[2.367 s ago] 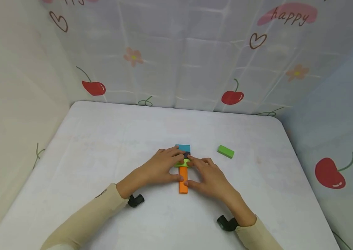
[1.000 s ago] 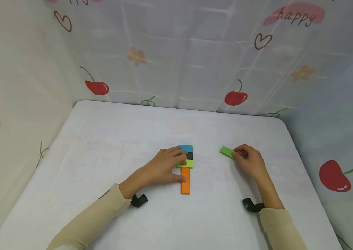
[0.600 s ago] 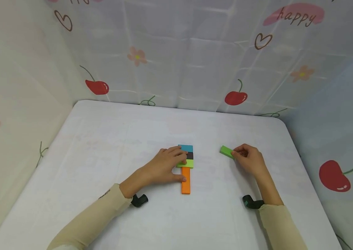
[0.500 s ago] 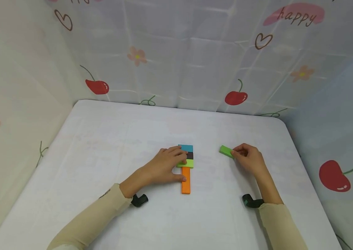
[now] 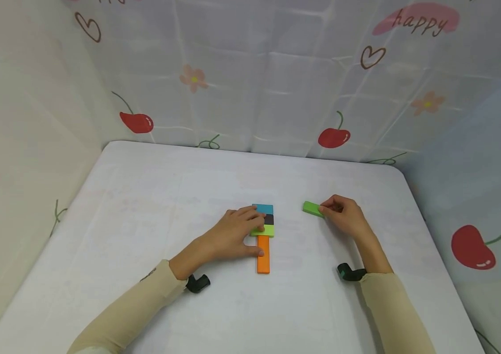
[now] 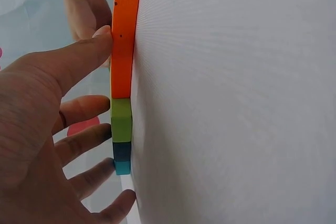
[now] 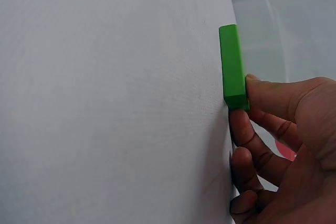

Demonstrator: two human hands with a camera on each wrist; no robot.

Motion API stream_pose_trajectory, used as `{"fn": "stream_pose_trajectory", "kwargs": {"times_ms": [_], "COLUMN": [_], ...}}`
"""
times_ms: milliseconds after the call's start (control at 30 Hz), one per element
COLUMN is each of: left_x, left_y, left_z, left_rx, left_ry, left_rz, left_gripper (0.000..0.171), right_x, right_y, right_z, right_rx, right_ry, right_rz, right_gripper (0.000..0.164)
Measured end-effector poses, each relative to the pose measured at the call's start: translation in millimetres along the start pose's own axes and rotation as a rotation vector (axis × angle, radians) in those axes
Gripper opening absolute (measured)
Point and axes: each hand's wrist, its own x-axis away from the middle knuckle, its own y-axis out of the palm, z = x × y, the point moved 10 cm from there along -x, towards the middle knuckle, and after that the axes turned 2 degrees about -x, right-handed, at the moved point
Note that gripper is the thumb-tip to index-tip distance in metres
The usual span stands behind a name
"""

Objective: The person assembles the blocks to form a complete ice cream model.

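Four coloured wooden-looking blocks lie in a column on the white table [image 5: 153, 191]: a blue block [image 5: 265, 209] at the far end, a black block [image 5: 269, 220], a lime green block [image 5: 269, 231], and an orange block [image 5: 263, 263] lengthwise toward the person. My left hand [image 5: 228, 236] rests on this column with fingers spread; its thumb touches the orange block [image 6: 125, 35], and fingertips lie at the lime, dark and blue blocks in the left wrist view. To the right, my right hand [image 5: 347, 216] pinches one end of a brighter green block [image 5: 311, 208] between thumb and fingers.
Small black wrist devices sit at the left cuff [image 5: 198, 283] and right cuff [image 5: 350, 273]. A printed curtain [image 5: 250, 88] with cherries, flowers and hearts stands behind the table's far edge and along both sides.
My right hand left the column, took hold of the green block at the right, and has now shifted it slightly left and away from the person. My left hand stays on the column.
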Motion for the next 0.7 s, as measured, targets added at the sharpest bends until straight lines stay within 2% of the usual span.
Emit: {"fn": "stream_pose_trajectory", "kwargs": {"times_ms": [700], "left_x": [0.1], "left_y": [0.5], "left_z": [-3.8], "left_rx": [0.017], "left_ry": [0.011], "left_rz": [0.028], "left_gripper": [0.05], "right_x": [-23.4], "right_y": [22.5], "right_z": [-24.1], "right_rx": [-0.034], "right_ry": [-0.024], "right_rz": [-0.045], "right_gripper": [0.019]}}
